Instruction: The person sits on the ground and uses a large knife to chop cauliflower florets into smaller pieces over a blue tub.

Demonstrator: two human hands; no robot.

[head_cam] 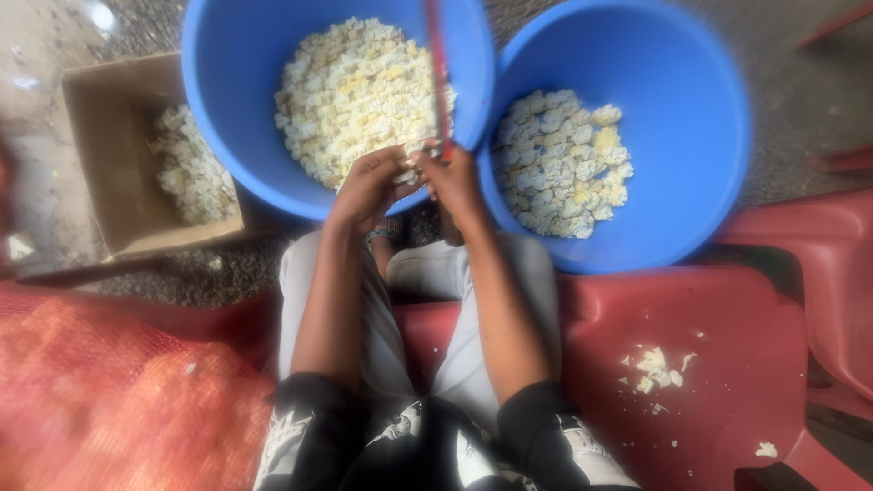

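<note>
From the head camera you look straight down at your own lap, where your left hand and right hand meet just over the near rim of the left blue tub. Your left hand is curled, fingers bent inward around a small pale cauliflower piece that sits between the two hands. Your right hand is closed around the handle of a knife (red, thin, and blurred, so its edge cannot be made out), which points away from you across the tub.

That left tub is heaped with cut cauliflower florets. The right blue tub, touching the first, holds a lower layer of florets. To the left of the tubs a cardboard box on the ground holds pale cauliflower trimmings.

You sit on a red plastic seat, with a few white scraps lying on it to your right. At your left, a red mesh sack lies beside your leg.
</note>
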